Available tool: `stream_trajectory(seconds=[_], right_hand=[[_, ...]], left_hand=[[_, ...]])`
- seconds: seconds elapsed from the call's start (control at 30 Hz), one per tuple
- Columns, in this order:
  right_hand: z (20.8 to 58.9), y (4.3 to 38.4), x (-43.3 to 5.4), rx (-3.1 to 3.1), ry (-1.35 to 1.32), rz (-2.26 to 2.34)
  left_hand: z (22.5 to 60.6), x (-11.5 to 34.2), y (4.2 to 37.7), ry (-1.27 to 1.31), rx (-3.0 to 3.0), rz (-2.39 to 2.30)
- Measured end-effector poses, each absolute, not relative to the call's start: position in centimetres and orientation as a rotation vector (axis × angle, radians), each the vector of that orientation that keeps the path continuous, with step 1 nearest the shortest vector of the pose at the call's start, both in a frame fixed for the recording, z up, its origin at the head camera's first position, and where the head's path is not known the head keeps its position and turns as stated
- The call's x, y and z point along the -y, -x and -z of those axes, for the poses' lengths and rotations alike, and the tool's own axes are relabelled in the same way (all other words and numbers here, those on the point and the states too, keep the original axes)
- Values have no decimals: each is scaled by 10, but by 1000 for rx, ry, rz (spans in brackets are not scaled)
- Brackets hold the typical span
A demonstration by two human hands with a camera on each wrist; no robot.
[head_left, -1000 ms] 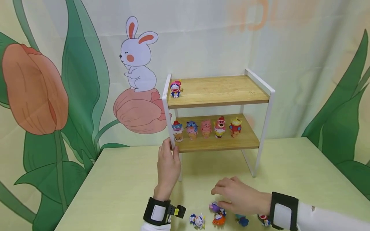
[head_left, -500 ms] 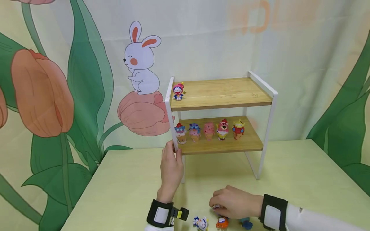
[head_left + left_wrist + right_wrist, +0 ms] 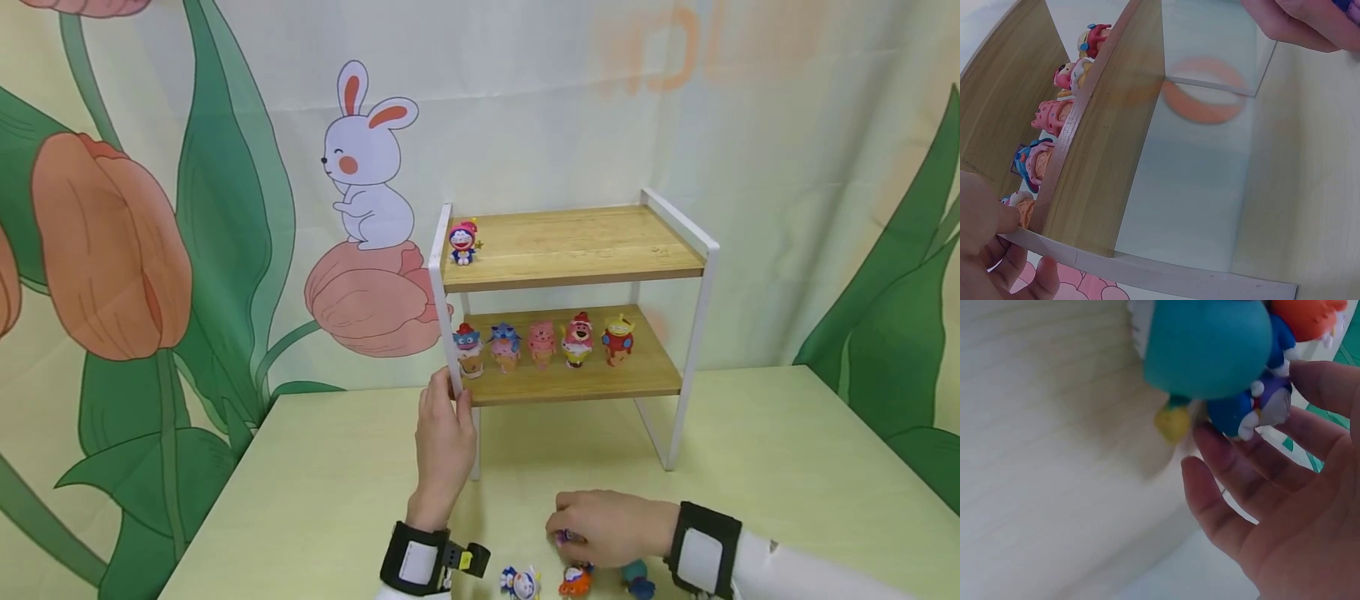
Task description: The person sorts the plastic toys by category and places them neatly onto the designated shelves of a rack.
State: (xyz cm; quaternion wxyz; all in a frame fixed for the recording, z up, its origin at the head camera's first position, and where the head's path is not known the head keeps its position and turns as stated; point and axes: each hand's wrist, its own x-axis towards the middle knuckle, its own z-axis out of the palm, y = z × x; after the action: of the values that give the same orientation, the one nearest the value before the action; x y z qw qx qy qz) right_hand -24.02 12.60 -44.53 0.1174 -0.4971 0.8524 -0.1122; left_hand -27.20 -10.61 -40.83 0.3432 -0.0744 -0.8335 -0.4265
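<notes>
My left hand [image 3: 446, 446] grips the left white post of a two-tier shelf [image 3: 577, 389]. In the left wrist view its fingers wrap that white frame [image 3: 1147, 270] beside the lower board. My right hand [image 3: 611, 525] pinches a small purple-and-blue figurine [image 3: 1272, 400] between thumb and fingers, low over the table; the head view shows only a bit of it. Near that hand lie an orange figurine [image 3: 576, 581], a teal-and-blue figurine [image 3: 637, 581] and a white-and-blue figurine [image 3: 520, 583]. The teal one partly blocks the right wrist view.
On the upper board stands a figurine in a pink hood [image 3: 462, 243], at the left end. Several ice-cream-cone figurines, including a pink one [image 3: 542, 344], stand in a row on the lower board. A printed curtain [image 3: 540, 108] hangs behind the table [image 3: 337, 492].
My right hand has come down onto the purple figurine and now pinches it. The left hand stays on the shelf post. The head view has shifted slightly.
</notes>
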Motion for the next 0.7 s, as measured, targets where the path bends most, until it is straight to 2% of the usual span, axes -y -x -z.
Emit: stream_trajectory(seconds=[0.37,0.7], right_hand=[[440,244,-126,-2538,1360,270],[440,246,-127,-2534,1393,334]], left_hand=[[407,105,271,194,2174,1120],[407,105,270,191,2164,1115]])
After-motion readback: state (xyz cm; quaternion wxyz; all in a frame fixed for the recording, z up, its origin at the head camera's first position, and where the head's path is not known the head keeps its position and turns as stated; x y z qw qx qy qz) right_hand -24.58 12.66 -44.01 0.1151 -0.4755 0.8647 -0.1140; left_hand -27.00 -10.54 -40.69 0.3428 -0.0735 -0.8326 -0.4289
